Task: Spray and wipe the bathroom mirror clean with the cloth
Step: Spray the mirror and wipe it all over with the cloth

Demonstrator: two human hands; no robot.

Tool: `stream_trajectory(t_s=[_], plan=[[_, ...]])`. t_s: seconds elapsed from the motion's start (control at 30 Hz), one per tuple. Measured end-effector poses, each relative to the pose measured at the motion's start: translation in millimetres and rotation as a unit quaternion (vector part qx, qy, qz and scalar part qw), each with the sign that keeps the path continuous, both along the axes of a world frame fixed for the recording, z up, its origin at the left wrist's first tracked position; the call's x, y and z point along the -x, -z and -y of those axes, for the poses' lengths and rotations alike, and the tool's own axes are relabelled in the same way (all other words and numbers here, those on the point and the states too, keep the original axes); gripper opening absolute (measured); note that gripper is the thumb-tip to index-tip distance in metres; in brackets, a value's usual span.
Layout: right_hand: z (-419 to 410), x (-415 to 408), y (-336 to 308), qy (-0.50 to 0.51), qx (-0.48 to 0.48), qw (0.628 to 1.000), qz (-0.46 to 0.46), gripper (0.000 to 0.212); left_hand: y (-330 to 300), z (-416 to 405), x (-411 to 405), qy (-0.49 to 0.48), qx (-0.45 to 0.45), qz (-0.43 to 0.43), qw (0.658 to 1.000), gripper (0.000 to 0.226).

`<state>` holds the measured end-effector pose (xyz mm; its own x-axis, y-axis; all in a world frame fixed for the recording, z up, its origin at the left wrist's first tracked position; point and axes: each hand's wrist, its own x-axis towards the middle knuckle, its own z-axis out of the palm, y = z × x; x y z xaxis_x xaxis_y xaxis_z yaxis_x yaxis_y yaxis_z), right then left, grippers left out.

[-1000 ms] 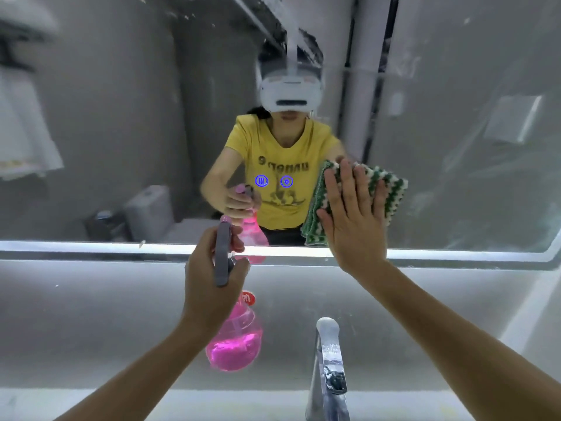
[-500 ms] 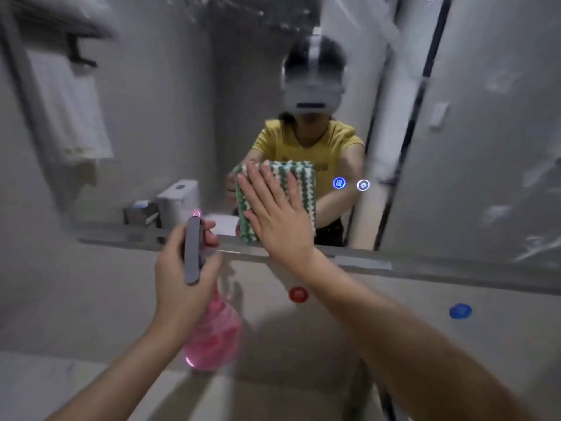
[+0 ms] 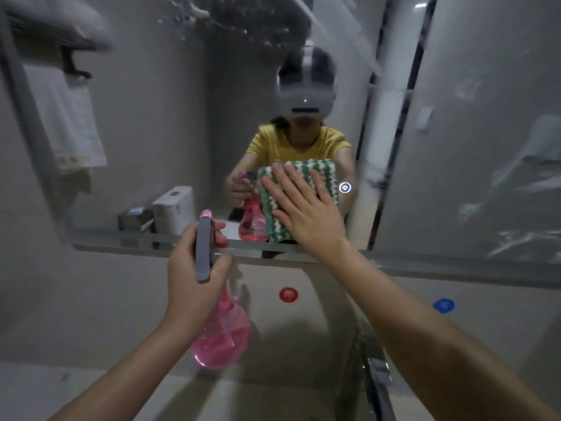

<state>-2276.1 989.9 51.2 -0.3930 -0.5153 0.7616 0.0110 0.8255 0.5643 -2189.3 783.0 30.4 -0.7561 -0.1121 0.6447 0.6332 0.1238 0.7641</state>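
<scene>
The cloth (image 3: 299, 189) lies flat on the mirror (image 3: 455, 147) near its lower edge, under the right hand (image 3: 306, 214); the bottle (image 3: 218, 338), in the left hand (image 3: 194, 268), hangs left of it, before the wall; the tap (image 3: 376, 378) stands lower right.

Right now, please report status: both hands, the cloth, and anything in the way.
Left hand grips pink spray bottle, off the glass. Right hand flat, pressing green-white cloth on mirror, low near its bottom edge. Nothing blocking; smears remain upper right.

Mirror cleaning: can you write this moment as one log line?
step: wiping | right hand: flat on cloth against mirror | left hand: grips spray bottle | streaks: remain at right
</scene>
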Motion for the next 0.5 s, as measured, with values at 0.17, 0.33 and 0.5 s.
stream_trajectory(t_s=[0.17,0.33,0.5], plan=[[-88.4,-27.3,7.0,0.040,0.058,0.997,-0.035,0.058,-4.3,-47.1,-9.5,0.038,0.019,0.001,0.999,0.037],[-156.1,-49.2,30.3,0.061,0.104,0.991,-0.050,0.057,-3.5,-86.6,-21.3,0.069,0.037,0.012,0.997,0.032],[-172.0,-57.2,45.6,0.082,0.127,0.987,-0.052,0.055,-1.2,-110.2,-35.4,0.081,0.034,0.026,0.996,0.035]])
